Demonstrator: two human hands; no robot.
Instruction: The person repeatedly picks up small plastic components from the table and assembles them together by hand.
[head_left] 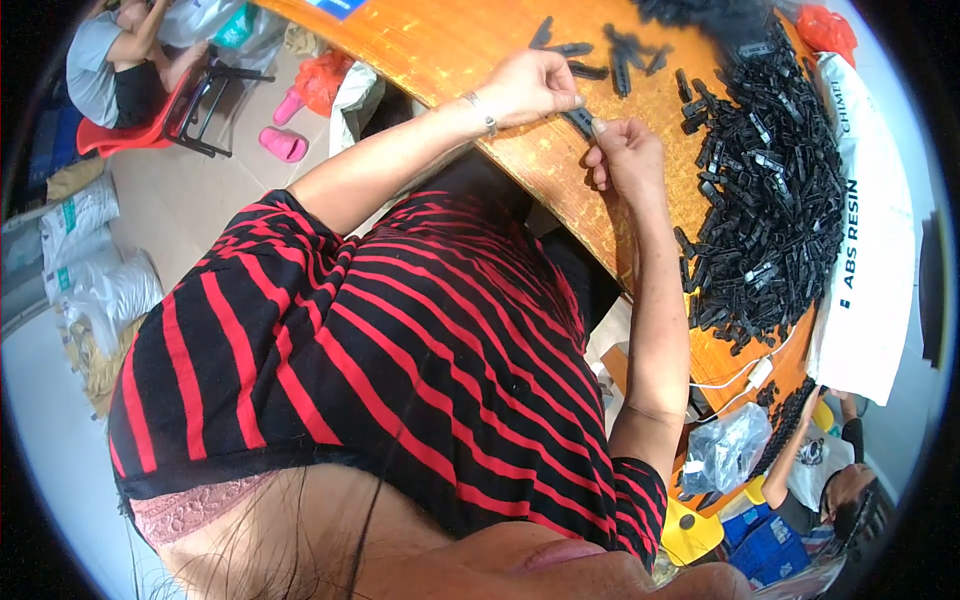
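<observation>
Above the table edge, a slim black plastic piece (578,121) is stretched between my two hands. My left hand (543,86) pinches its upper left end with thumb and finger. The other end is gripped by my right hand (630,155), its remaining fingers curled in. Fingertips cover both ends of the piece. Several similar loose black pieces (620,72) lie on the orange wooden table (455,60) just beyond my hands. To the right of my right hand spreads a large heap of small black plastic parts (770,190).
A white printed sack (870,250) lines the heap's right side. A white cable (760,372) and a clear plastic bag (728,448) lie at the lower right, near a co-worker (810,480). Another person sits on a red chair (135,138) at upper left; pink slippers (284,144) lie on the floor.
</observation>
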